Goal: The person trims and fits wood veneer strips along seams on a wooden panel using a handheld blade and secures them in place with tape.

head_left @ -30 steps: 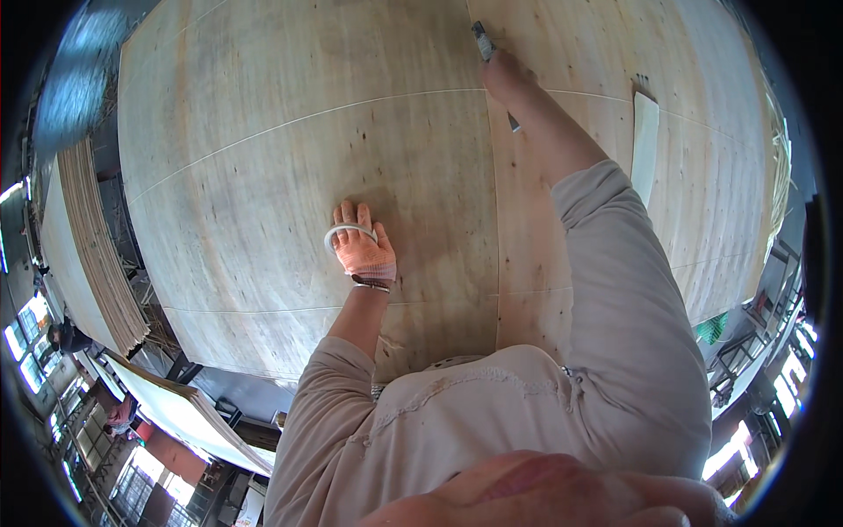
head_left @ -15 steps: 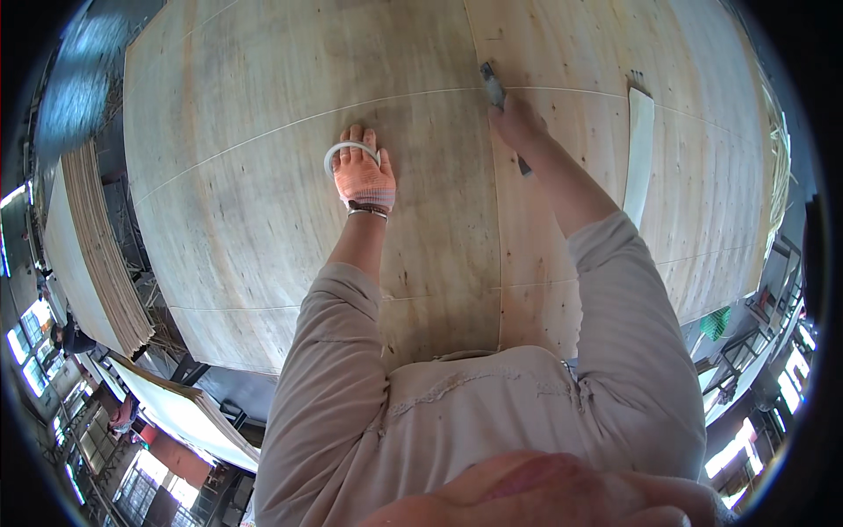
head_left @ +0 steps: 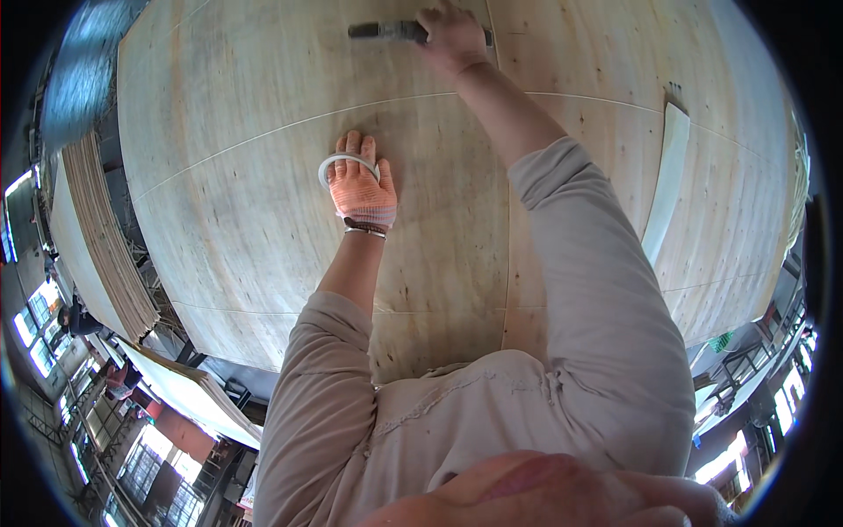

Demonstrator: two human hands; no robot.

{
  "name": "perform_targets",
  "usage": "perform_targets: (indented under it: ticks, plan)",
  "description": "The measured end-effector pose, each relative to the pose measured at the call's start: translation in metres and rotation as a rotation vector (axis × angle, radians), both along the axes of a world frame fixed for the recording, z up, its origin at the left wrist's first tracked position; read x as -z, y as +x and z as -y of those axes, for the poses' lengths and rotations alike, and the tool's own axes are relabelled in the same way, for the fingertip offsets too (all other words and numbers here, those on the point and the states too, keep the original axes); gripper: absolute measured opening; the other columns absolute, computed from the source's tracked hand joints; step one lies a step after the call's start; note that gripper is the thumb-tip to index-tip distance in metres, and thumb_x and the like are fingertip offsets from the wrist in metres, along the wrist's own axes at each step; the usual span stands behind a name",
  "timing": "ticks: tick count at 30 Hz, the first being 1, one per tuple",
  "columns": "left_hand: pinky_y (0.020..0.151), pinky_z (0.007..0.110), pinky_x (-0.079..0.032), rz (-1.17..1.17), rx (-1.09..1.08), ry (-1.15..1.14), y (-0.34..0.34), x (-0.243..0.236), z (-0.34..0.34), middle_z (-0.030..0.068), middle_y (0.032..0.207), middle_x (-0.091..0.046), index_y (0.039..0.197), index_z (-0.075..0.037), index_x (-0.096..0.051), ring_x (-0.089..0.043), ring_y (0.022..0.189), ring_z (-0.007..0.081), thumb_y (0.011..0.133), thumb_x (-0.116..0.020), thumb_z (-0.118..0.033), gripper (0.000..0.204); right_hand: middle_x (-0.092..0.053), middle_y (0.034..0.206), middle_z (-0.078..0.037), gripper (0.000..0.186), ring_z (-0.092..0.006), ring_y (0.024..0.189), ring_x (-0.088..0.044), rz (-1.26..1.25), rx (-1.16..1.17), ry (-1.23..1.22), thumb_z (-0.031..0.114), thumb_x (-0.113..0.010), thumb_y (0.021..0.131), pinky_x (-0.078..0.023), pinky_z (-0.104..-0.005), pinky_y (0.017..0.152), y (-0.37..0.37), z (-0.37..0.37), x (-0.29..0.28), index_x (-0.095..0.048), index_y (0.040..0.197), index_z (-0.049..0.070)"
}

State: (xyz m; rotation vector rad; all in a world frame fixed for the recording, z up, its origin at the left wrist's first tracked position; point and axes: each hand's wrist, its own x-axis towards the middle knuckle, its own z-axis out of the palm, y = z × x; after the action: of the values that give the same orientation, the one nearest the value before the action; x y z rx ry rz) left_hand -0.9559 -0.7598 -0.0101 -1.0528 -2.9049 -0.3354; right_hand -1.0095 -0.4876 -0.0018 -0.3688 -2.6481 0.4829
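Observation:
My left hand [head_left: 362, 184], in an orange glove with a pale cuff, lies flat on a large plywood sheet [head_left: 263, 220], fingers stretched out. A narrow white ring [head_left: 327, 164], like a roll of tape, loops around its fingers. Farther off, my bare right hand [head_left: 454, 39] is closed around a dark, flat knife-like tool [head_left: 386, 32]. This tool lies crosswise over the board near a long seam, its grey and black body sticking out on the left and a short end on the right. Its exact kind is blurred.
A long pale strip [head_left: 667, 180] rests on the sheet at the right. Stacked boards [head_left: 97, 237] stand off the left edge, with another white-topped stack [head_left: 189, 395] nearer me. Someone in dark clothes [head_left: 79, 321] is at the far left.
My right hand has moved away from me and leftward with the knife-like tool, which has turned from lengthwise to crosswise. My left hand stays flat in nearly the same place.

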Motion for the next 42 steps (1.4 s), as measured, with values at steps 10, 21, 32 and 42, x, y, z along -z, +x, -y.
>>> perform_targets:
  ticks: [10, 21, 32, 42]
  plan:
    - [0.104, 0.052, -0.036, -0.040, 0.027, 0.068, 0.000, 0.002, 0.000, 0.0175, 0.138, -0.052, 0.128, -0.006, -0.056, -0.047, 0.129, 0.0377, 0.088, -0.058, -0.018, 0.042, -0.063, 0.103, -0.014, 0.028, -0.0308, 0.093, -0.064, 0.313, -0.423, 0.173, 0.027, -0.069, 0.084, -0.054, -0.0399, 0.076, 0.006, -0.046, 0.004, -0.064, 0.107, 0.010]
    - [0.103, 0.052, -0.036, -0.032, 0.027, 0.084, 0.000, -0.003, -0.001, 0.0177, 0.136, -0.053, 0.125, -0.005, -0.057, -0.048, 0.128, 0.0385, 0.087, -0.059, -0.017, 0.040, -0.062, 0.111, -0.015, 0.033, -0.0291, 0.097, -0.061, 0.294, 0.364, -0.034, 0.018, -0.056, 0.096, -0.049, -0.0383, 0.082, 0.021, -0.112, 0.074, -0.052, 0.125, 0.004]
    - [0.103, 0.053, -0.035, -0.035, 0.071, 0.073, 0.000, 0.003, -0.010, 0.0166, 0.138, -0.051, 0.126, -0.005, -0.056, -0.044, 0.130, 0.0377, 0.086, -0.058, -0.022, 0.044, -0.057, 0.064, -0.004, 0.023, -0.0228, 0.058, -0.055, -0.135, 0.386, -0.616, 0.021, -0.062, 0.090, -0.045, -0.0395, 0.054, 0.033, -0.120, 0.023, -0.062, 0.079, 0.002]
    - [0.105, 0.052, -0.035, -0.048, 0.024, 0.064, 0.000, 0.002, -0.002, 0.0162, 0.138, -0.052, 0.126, -0.006, -0.057, -0.046, 0.130, 0.0370, 0.088, -0.057, -0.020, 0.041, -0.064, 0.092, -0.010, 0.023, -0.0318, 0.085, -0.065, -0.057, -0.059, 0.027, 0.022, -0.074, 0.074, -0.054, -0.0463, 0.071, 0.031, -0.004, 0.024, -0.063, 0.090, 0.011]
